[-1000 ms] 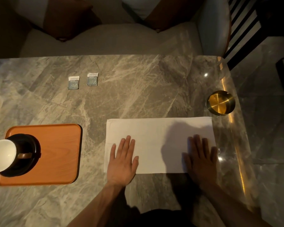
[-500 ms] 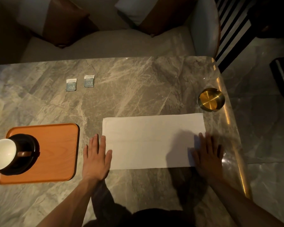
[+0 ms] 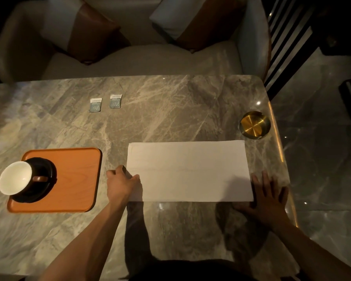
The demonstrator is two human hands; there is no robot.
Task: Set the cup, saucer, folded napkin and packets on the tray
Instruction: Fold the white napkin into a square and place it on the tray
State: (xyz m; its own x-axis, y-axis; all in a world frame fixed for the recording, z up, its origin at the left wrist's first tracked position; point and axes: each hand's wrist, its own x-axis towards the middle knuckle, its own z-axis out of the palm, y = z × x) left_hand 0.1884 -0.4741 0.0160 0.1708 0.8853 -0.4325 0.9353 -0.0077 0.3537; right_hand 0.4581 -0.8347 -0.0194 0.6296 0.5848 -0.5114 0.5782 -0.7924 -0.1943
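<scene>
A white napkin (image 3: 190, 171), folded into a long rectangle, lies flat on the marble table. My left hand (image 3: 121, 184) curls its fingers round the napkin's left edge near the front corner. My right hand (image 3: 268, 199) lies flat with straight fingers on the table at the napkin's right front corner. An orange tray (image 3: 77, 179) sits at the left and carries a dark saucer (image 3: 49, 187) with a cup (image 3: 14, 177), white inside. Two small packets (image 3: 95, 105) (image 3: 115, 101) lie side by side at the back left.
A round brass ashtray (image 3: 254, 124) stands near the table's right edge, just behind the napkin. A cushioned sofa (image 3: 130, 57) with pillows runs along the far side. The table's right edge (image 3: 280, 151) drops to a glossy floor.
Both hands slid outward off the napkin's face to its ends. My left hand has gone from flat to curled at the left edge; my right hand stays flat at the right corner.
</scene>
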